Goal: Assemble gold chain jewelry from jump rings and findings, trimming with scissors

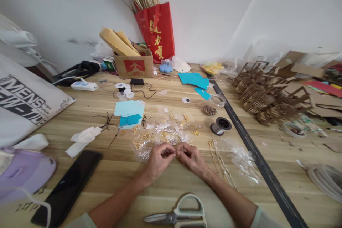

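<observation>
My left hand [161,160] and my right hand [191,158] meet fingertip to fingertip over the wooden table. Both are closed in a pinch, and whatever lies between the fingertips is too small to name. Just beyond them spread small clear bags of gold and silver jewellery findings [171,133]. Right of my right hand lie gold and silver chains [220,160] and a heap of clear plastic bags [243,158]. White-handled scissors [184,213] rest on the table between my forearms.
A black phone [71,185] and white tissue [83,139] lie left. A wire spool [221,127] and a bowl of beads [210,110] stand right, near a black strip [251,142]. Brown slatted wooden models [267,92] sit farther right. A red bag [157,30] stands by the wall.
</observation>
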`<state>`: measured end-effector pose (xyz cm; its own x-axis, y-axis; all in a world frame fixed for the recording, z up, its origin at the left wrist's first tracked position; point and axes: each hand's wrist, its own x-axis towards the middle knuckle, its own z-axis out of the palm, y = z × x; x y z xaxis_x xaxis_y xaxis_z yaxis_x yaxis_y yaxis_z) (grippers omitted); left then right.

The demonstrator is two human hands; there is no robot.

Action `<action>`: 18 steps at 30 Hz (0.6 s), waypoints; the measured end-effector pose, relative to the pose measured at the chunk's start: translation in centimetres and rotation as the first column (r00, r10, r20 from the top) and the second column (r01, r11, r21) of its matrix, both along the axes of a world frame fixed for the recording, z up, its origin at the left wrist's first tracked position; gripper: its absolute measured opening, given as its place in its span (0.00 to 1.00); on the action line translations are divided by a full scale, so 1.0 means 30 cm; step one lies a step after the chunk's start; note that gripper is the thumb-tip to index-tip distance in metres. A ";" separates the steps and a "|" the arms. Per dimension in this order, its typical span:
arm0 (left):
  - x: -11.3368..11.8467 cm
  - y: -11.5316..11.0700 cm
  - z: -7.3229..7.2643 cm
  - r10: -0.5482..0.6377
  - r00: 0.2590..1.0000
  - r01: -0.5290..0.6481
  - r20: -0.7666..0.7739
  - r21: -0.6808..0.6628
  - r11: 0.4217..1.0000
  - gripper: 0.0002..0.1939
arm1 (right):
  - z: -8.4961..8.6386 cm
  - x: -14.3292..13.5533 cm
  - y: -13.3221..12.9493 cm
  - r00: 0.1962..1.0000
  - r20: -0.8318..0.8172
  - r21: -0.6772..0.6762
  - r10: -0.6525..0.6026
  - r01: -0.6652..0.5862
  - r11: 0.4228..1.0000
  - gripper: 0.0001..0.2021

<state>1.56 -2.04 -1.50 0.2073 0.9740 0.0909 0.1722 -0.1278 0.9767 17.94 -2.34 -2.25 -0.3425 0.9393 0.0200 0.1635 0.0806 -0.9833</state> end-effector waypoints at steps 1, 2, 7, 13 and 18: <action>0.000 0.000 -0.001 0.003 1.000 -0.002 -0.011 0.014 1.000 0.02 | -0.001 0.001 0.000 1.000 0.002 0.003 0.002 -0.002 1.000 0.15; -0.001 0.001 -0.003 0.004 1.000 -0.004 -0.025 0.031 1.000 0.02 | -0.002 0.001 0.000 1.000 0.000 0.003 0.002 -0.002 1.000 0.15; -0.005 0.003 -0.017 0.012 0.997 -0.003 -0.072 0.123 0.992 0.03 | -0.004 0.001 -0.001 1.000 -0.025 -0.009 0.000 0.000 1.000 0.14; -0.014 0.000 -0.016 -0.011 0.988 0.053 -0.155 0.266 0.962 0.05 | 0.013 -0.004 -0.002 0.998 -0.056 -0.034 0.004 -0.006 0.999 0.15; -0.019 0.001 -0.023 -0.035 0.979 0.099 -0.200 0.317 0.943 0.06 | 0.014 -0.003 -0.002 0.998 -0.065 -0.048 -0.005 0.002 0.999 0.15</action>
